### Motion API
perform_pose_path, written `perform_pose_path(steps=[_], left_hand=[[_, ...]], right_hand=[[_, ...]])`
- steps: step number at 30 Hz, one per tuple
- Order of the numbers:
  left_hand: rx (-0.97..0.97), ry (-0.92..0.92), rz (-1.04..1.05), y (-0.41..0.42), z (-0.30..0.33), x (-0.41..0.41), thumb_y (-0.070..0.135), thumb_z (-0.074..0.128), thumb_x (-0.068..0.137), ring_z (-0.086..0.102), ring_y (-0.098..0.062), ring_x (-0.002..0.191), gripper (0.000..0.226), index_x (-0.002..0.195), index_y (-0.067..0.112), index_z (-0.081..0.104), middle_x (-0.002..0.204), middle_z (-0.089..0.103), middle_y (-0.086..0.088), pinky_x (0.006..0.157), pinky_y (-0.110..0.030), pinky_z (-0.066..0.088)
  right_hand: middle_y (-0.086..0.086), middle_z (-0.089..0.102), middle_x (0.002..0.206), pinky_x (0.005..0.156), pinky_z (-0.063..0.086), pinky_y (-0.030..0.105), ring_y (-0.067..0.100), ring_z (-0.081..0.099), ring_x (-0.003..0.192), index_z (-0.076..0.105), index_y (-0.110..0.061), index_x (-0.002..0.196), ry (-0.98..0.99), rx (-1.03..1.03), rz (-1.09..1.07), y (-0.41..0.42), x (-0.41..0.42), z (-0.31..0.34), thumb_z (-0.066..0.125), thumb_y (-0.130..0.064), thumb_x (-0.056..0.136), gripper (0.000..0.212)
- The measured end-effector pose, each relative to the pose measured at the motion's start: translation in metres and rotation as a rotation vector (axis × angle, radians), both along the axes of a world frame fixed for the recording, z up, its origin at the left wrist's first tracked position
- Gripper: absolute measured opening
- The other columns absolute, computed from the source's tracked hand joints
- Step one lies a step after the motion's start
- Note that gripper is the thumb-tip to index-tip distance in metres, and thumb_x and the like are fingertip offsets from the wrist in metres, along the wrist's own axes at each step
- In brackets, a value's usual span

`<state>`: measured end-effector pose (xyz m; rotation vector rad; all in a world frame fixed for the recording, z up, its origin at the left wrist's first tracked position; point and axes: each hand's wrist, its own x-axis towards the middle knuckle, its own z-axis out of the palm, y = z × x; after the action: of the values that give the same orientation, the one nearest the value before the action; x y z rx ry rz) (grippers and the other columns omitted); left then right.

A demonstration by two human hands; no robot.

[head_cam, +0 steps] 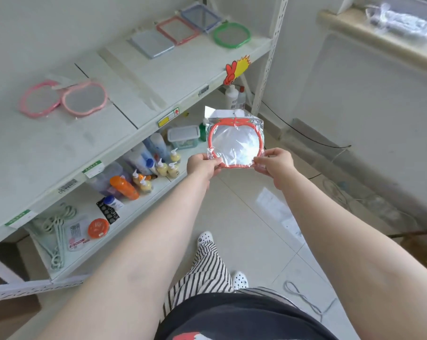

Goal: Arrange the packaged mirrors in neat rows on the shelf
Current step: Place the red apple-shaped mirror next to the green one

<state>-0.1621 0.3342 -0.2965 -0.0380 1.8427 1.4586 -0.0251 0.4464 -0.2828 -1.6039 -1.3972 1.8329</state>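
Both hands hold a red apple-shaped mirror (234, 143) in a clear plastic bag, out in front of the shelf and above the floor. My left hand (202, 165) pinches its lower left corner and my right hand (275, 161) pinches its lower right corner. On the white shelf (139, 94) lie two pink round mirrors (60, 99) at the left. Further back on the right are a grey-blue rectangular mirror (151, 42), a pink-framed square mirror (178, 29), a blue-framed square mirror (200, 17) and a green round mirror (232, 35).
The lower shelf (158, 190) holds pump bottles, an orange bottle (124, 187), a lidded plastic box (184, 136), an orange round tin and hangers. A yellow-red sign (235, 69) sticks out from the shelf edge. Cables lie on the tiled floor at the right.
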Motion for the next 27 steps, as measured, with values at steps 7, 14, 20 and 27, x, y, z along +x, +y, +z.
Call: perform_pose_path(steps=[7, 14, 20, 27], left_hand=[[-0.026, -0.01, -0.046, 0.063, -0.009, -0.043, -0.002, 0.067, 0.083, 0.064, -0.011, 0.064, 0.019, 0.073, 0.01, 0.057, 0.074, 0.065, -0.004, 0.068, -0.02, 0.056], [-0.031, 0.045, -0.102, 0.128, -0.002, -0.107, 0.005, 0.072, 0.081, 0.069, -0.022, 0.084, 0.011, 0.087, 0.008, 0.064, 0.097, 0.07, -0.011, 0.082, -0.028, 0.058], [-0.006, 0.04, -0.077, 0.176, 0.016, -0.137, 0.005, 0.07, 0.083, 0.07, -0.019, 0.073, 0.018, 0.074, 0.013, 0.057, 0.094, 0.07, -0.013, 0.052, -0.01, 0.053], [-0.038, 0.04, 0.033, 0.242, 0.017, -0.168, 0.005, 0.073, 0.08, 0.066, -0.023, 0.075, 0.013, 0.077, 0.012, 0.062, 0.08, 0.068, -0.006, 0.075, -0.029, 0.058]], right_hand=[[0.01, 0.067, 0.08, 0.074, 0.061, 0.03, 0.018, 0.067, 0.058, 0.056, -0.006, 0.094, -0.043, 0.006, -0.014, 0.063, -0.043, -0.005, 0.071, 0.005, 0.078, 0.025], [0.007, 0.064, 0.077, 0.084, 0.059, 0.04, 0.024, 0.067, 0.064, 0.057, -0.004, 0.096, -0.075, 0.11, -0.011, 0.131, -0.105, 0.006, 0.072, 0.004, 0.076, 0.027], [0.005, 0.065, 0.074, 0.084, 0.059, 0.04, 0.023, 0.068, 0.066, 0.058, -0.007, 0.092, -0.096, 0.136, 0.002, 0.184, -0.142, 0.012, 0.074, 0.0, 0.075, 0.025], [0.01, 0.067, 0.076, 0.071, 0.059, 0.028, 0.018, 0.066, 0.059, 0.057, -0.007, 0.093, -0.082, 0.136, 0.115, 0.259, -0.183, 0.02, 0.074, -0.002, 0.078, 0.023]])
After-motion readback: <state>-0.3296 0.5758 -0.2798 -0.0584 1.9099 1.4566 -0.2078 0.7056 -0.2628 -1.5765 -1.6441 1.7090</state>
